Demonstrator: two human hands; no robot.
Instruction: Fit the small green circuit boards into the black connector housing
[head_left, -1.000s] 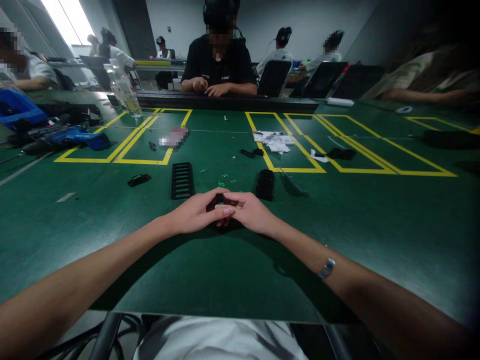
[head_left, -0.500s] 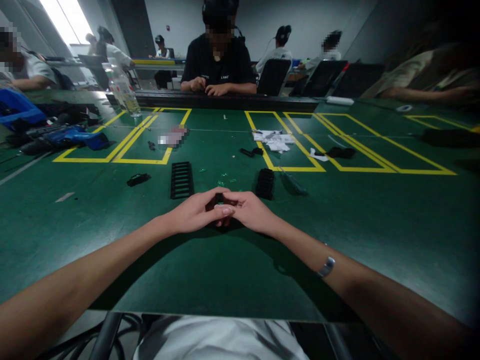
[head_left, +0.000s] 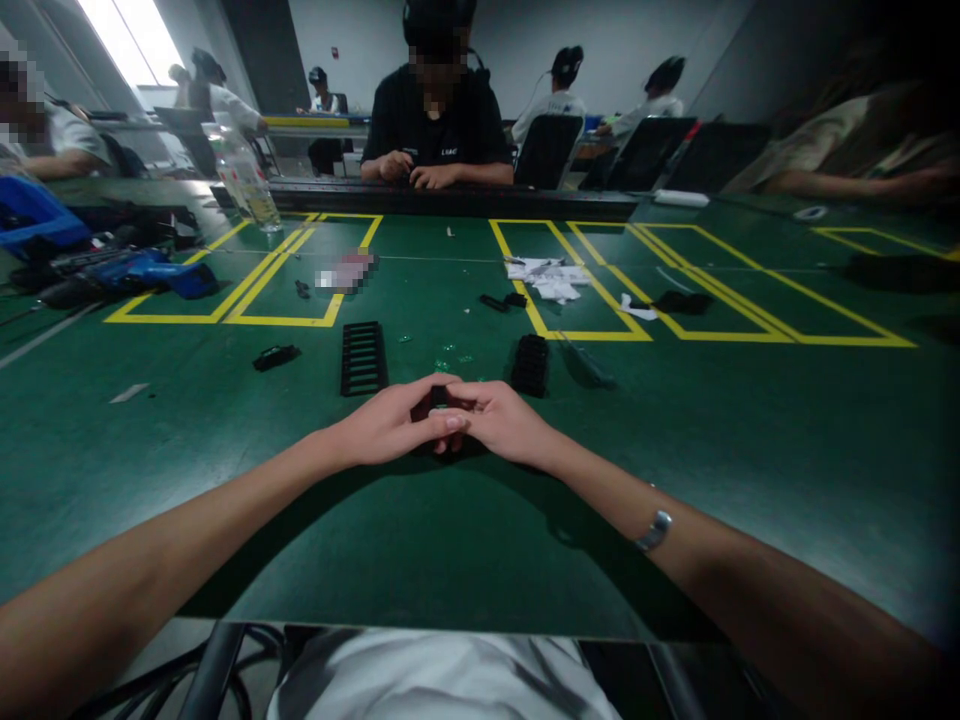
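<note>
My left hand (head_left: 397,418) and my right hand (head_left: 502,420) meet above the green table (head_left: 450,560). Between their fingers is a small black piece (head_left: 439,397), partly hidden, and both hands are closed on it. Just beyond my left hand lies a black slotted rack (head_left: 363,358). A second black rack (head_left: 530,365), more filled in, lies behind my right hand. Small green shiny bits (head_left: 448,350) are scattered between the two racks.
Farther left are a black part (head_left: 275,357), a blue tool (head_left: 161,275) and a clear bottle (head_left: 262,205). White papers (head_left: 551,278) and a crumpled clear bag (head_left: 589,365) lie to the right. A person in black (head_left: 437,125) sits opposite.
</note>
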